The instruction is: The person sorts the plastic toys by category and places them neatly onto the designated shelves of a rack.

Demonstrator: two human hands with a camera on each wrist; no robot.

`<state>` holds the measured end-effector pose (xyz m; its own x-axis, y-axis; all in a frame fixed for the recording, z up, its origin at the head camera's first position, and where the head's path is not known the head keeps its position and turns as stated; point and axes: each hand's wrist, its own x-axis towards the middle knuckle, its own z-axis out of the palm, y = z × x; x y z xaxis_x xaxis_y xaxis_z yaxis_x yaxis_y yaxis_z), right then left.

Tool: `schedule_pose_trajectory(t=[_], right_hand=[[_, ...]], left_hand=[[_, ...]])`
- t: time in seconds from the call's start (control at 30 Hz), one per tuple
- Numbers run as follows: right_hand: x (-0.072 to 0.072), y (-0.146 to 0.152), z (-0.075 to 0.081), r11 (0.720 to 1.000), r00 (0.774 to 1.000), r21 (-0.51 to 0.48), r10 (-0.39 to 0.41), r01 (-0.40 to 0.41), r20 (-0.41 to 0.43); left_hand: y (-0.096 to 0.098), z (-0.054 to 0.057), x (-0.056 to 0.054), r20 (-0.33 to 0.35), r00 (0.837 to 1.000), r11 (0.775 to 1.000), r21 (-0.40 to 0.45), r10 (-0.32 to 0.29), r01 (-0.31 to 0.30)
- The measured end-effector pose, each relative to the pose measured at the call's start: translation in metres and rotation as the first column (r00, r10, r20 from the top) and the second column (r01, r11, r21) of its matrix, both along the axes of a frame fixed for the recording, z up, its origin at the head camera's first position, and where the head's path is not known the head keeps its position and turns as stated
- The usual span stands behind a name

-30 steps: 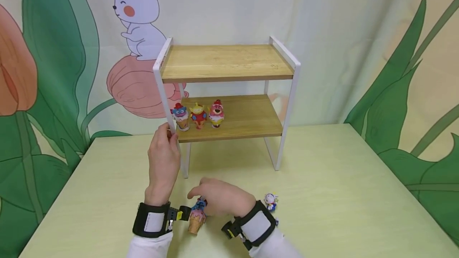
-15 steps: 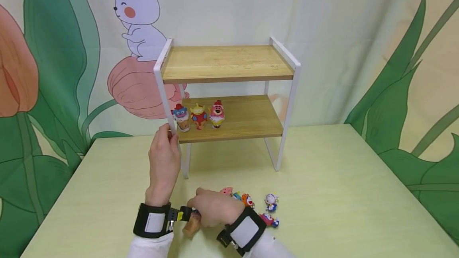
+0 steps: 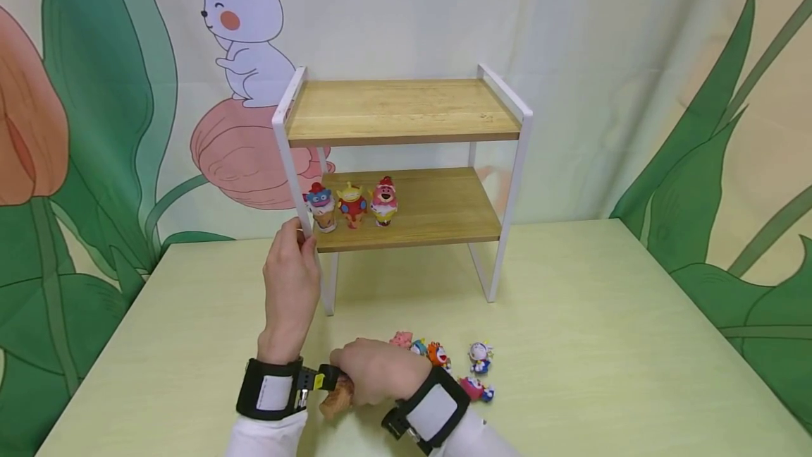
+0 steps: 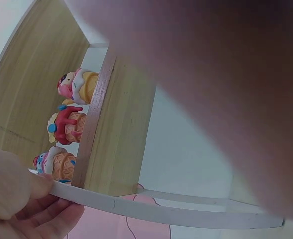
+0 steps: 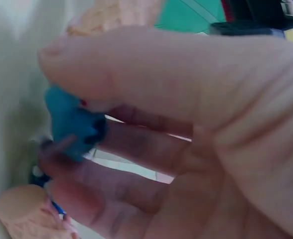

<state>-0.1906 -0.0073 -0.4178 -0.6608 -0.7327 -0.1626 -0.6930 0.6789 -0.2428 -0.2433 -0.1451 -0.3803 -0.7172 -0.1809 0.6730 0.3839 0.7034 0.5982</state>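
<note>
My left hand (image 3: 292,291) grips the white left front leg of a two-tier wooden shelf (image 3: 419,231), thumb on one side and fingers on the other. Three ice-cream-cone character figurines stand on the lower board near that leg: a blue-faced one (image 3: 321,207), a yellow-headed one in red (image 3: 352,206) and a pink bear (image 3: 383,202). Low over the table, my right hand (image 3: 383,370) pinches a blue-topped cone figurine (image 5: 72,122) between thumb and fingers. Its tan cone (image 3: 337,398) sticks out towards me; the hand hides the rest. Another cone figurine (image 5: 24,211) lies beside the fingers.
Several small figurines lie just right of my right hand, among them a pink one (image 3: 401,338) and an orange one (image 3: 437,354). Farther right are a white-and-blue one (image 3: 480,357) and a pink-and-blue one (image 3: 476,388). A printed curtain (image 3: 406,13) hangs behind the table.
My right hand has come down and left onto the blue-topped figurine and now grips it; its cone has turned slightly. More small figurines show on the right. My left hand has stayed on the shelf leg.
</note>
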Motion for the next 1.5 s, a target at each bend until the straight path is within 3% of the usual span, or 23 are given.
schedule_pose_trajectory(t=[0.2,0.43,0.83,1.13,1.5], right_hand=[[0.000,0.006,0.012,0.996,1.000,-0.093,0.018,-0.016,0.013],[-0.005,0.016,0.024,0.992,0.998,-0.126,0.020,-0.026,-0.051],[-0.018,0.039,0.041,0.971,0.993,-0.214,-0.117,0.111,-0.015],[-0.025,0.056,0.049,0.934,0.985,-0.321,-0.170,0.159,-0.005],[-0.034,0.070,0.048,0.857,0.975,-0.477,-0.224,0.195,-0.005]], left_hand=[[-0.001,-0.001,0.000,-0.003,1.000,1.000,-0.002,-0.002,0.002],[0.000,0.000,0.000,-0.007,1.000,1.000,-0.006,-0.003,0.003],[-0.001,-0.002,-0.001,-0.013,1.000,1.000,-0.007,0.004,-0.004],[-0.001,-0.002,-0.002,-0.013,1.000,1.000,-0.006,0.000,0.000],[-0.001,-0.001,-0.001,-0.001,1.000,1.000,-0.008,0.003,-0.003]])
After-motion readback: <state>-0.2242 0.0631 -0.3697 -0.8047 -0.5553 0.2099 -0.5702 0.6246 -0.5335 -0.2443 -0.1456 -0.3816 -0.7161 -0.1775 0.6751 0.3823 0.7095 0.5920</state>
